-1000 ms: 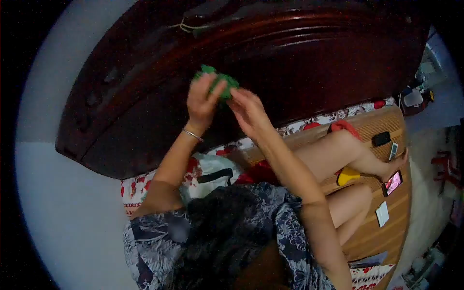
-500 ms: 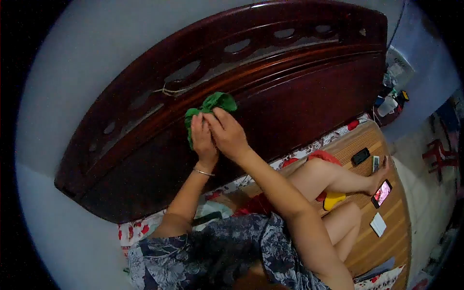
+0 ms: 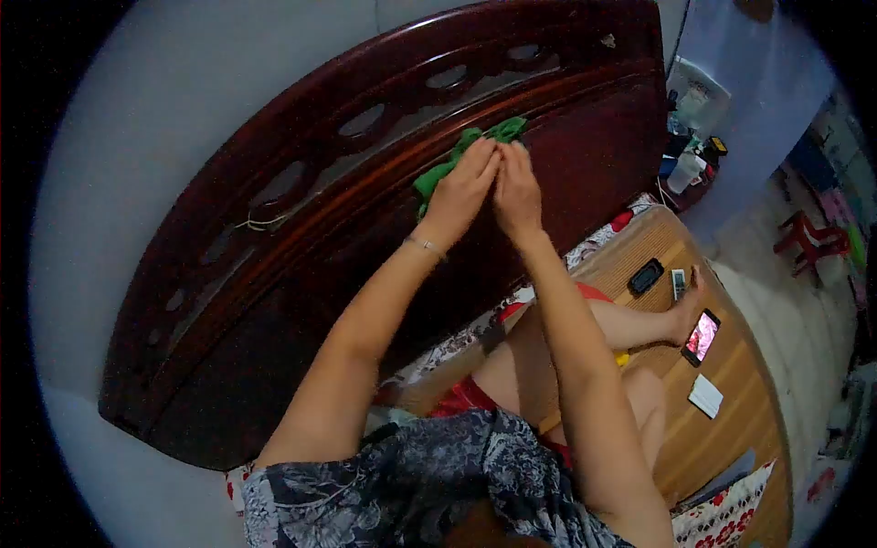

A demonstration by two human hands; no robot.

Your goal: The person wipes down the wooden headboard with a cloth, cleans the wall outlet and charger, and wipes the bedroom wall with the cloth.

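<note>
A crumpled green cloth (image 3: pixel 437 179) lies against the dark red wooden headboard (image 3: pixel 585 137), just under its carved, pierced band. My left hand (image 3: pixel 464 190), with a thin bracelet at the wrist, grips the cloth with its fingers pressed together. Close beside it, my right hand (image 3: pixel 518 194) has its fingertips on the cloth's right part. The fingertips of both hands nearly meet, and part of the cloth is hidden beneath them.
A white string (image 3: pixel 260 222) hangs on the headboard's carving. On the striped mat (image 3: pixel 676 365) lie a lit phone (image 3: pixel 702 337), a black case (image 3: pixel 646 277), a remote control (image 3: pixel 678 284) and a white object (image 3: pixel 705 396). Bent legs rest there. A red stool (image 3: pixel 811 242) stands on the floor.
Both hands and the green cloth have moved right and up along the headboard. The hands, crossed close together before, are now side by side. The camera view has shifted too.
</note>
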